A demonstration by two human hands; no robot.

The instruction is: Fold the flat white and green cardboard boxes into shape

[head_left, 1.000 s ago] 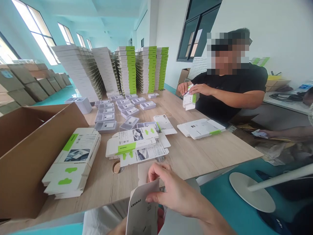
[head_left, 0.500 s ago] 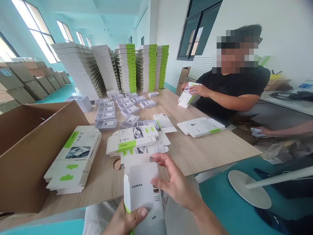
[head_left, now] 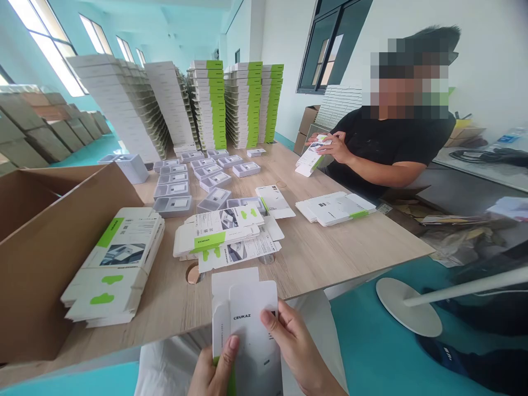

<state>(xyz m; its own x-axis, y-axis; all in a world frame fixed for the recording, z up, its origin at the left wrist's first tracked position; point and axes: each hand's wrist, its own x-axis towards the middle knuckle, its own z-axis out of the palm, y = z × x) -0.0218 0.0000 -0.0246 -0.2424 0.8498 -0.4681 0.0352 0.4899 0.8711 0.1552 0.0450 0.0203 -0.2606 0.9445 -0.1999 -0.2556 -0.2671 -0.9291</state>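
A white carton [head_left: 251,341] with green edging and the word CEUKAZ is held over my lap, at the near table edge. Its top flaps stand up unfolded. My left hand [head_left: 216,366] grips its left side, thumb on the front panel. On its right side my right hand [head_left: 299,346] is closed, thumb across the front and fingers behind. Just beyond lies a loose pile of flat cartons [head_left: 223,234]. To the left rests a banded stack of flat cartons [head_left: 119,264].
White trays [head_left: 173,190] with small items sit mid-table, before tall stacks of boxes [head_left: 208,104]. A brown cardboard box [head_left: 61,258] stands at left. More flat cartons [head_left: 336,208] lie at right. Across the corner, a person [head_left: 383,148] in black handles a carton.
My right hand has come down from the raised flaps and closed on the carton's right side. The carton's side flap has opened out more at the left. My left thumb has moved up.
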